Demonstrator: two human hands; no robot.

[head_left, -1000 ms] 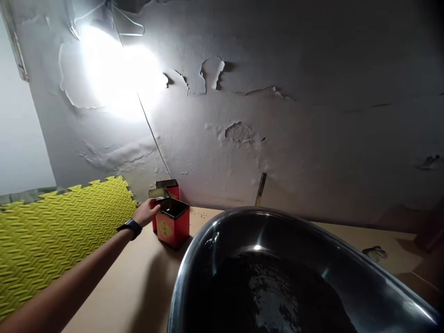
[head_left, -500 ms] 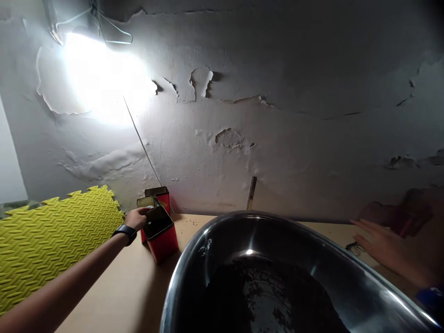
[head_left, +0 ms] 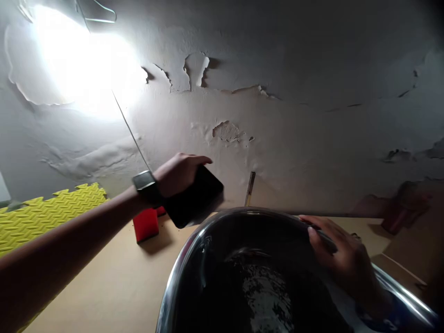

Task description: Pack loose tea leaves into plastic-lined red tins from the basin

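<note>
My left hand (head_left: 180,173), with a watch on the wrist, is closed around a dark-faced square tin (head_left: 197,196). It holds the tin tilted above the table, just left of the big metal basin (head_left: 178,273). I cannot tell whether the dark face is the tin's opening or its base. A red tin (head_left: 145,225) stands on the table under my left forearm, and part of another shows behind it. My right hand (head_left: 342,254) is at the basin's far right rim, fingers and thumb on either side of it. Dark loose material (head_left: 225,296) lies inside the basin.
A yellow foam mat (head_left: 52,212) leans at the left. Behind the basin, a thin stick (head_left: 249,188) rests against the peeling wall (head_left: 277,152). A blurred red object (head_left: 398,215) and a brown cardboard piece (head_left: 412,245) are at the right. A bright light glares upper left.
My left hand has lifted a tin from the group and carried it right, tilting it toward the basin. My right hand has come left from beyond the basin onto its rim.
</note>
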